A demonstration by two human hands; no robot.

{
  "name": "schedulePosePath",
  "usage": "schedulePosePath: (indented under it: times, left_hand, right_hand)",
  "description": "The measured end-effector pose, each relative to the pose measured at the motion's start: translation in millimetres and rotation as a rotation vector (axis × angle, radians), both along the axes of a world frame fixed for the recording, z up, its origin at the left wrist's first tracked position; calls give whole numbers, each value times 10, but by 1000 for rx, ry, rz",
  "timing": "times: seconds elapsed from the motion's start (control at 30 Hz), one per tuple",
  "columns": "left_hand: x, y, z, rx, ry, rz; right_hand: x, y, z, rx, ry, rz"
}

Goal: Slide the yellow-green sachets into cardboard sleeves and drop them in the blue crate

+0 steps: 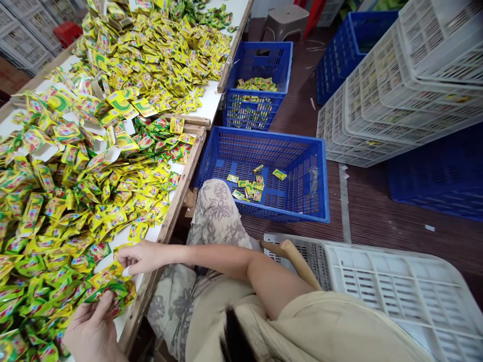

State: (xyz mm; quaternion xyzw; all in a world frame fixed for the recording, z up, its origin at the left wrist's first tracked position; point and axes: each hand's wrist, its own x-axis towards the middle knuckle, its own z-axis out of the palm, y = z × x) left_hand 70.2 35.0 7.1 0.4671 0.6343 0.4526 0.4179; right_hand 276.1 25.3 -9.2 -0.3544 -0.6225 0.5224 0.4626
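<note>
My left hand (94, 327) is closed, thumb pressed toward the fingers, on a small green candy packet (98, 293) at the near edge of the table. Just beyond it, my right hand (141, 257) has its fingers curled in over yellow packets (109, 274); whether something is between them is hidden. White coverings show on fingertips of the right hand. All around both hands spreads a deep heap of yellow and green packets (56, 246), and opened small boxes (103, 160) lie on the heap farther off.
A wooden rim (177, 201) edges the table. Beside my knee stands a blue crate (302, 213) with several small boxes inside; another blue crate (260, 108) behind it holds more. White crates (381, 108) are stacked at right, and a grey stool (287, 20) stands at the back.
</note>
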Motion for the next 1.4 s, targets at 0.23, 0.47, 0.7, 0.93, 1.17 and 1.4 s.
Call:
schedulePosePath:
  times: [0.23,0.47,0.7,0.93,1.17,1.4]
  left_hand:
    - [3,-18,50,80,71,28]
    - [64,-63,-6,63,175,5]
    - [220,-222,-22,73,114,42]
    - [345,-254,68,15,-226,97]
    - [57,-109,-19,-375,-281,30]
    - [106,-206,-61,-112,-108,32]
  right_hand:
    - [2,34,-26,-77,108,115]
    - [1,1,102,36,-95,24]
    - [-43,-5,98,83,-271,-43]
    - [-145,-10,38,-2,-124,-105]
    - [-99,21,48,39,-227,35]
    - [-131,5,65,114,-295,56]
